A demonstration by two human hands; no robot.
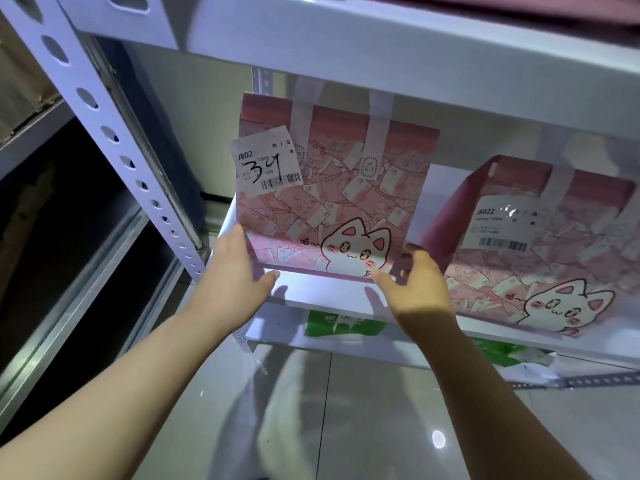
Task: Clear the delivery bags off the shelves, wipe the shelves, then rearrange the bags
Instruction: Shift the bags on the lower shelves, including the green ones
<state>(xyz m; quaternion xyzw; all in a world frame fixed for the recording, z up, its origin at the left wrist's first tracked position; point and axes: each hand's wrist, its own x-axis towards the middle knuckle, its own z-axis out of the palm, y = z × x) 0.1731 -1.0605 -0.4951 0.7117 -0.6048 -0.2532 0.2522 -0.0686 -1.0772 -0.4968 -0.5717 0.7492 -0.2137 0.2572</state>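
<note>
The white metal rack (114,140) fills the view; its perforated upright post stands at the left end of the middle shelf (329,299). The upper shelf (381,46) runs directly above the middle shelf. The tiled floor (381,410) lies below the middle shelf and reflects light.

Two delivery bags stand upright on the middle shelf.
- The pink bag (332,188), printed with a white cat, stands at the left end of the middle shelf, near its front edge.
- The second pink bag (554,258), of the same print, stands further right on the middle shelf, apart from the first, with its base at the shelf's front edge.

Green bags (343,323) lie on the level directly below the middle shelf.

Both hands are at the base of the pink bag, over the front edge of the middle shelf.
- The left hand (235,271) is spread wide: straight fingers lie flat against the bag's lower left side, thumb extended below its bottom edge.
- The right hand (419,289) holds the bag's lower right corner: fingers curl round the side, thumb against the front face. The fingertips are blurred.

A white label (266,164) with a barcode and a handwritten "34" sits on the pink bag's upper left front. A second label (502,226) with a barcode sits on the second pink bag.
</note>
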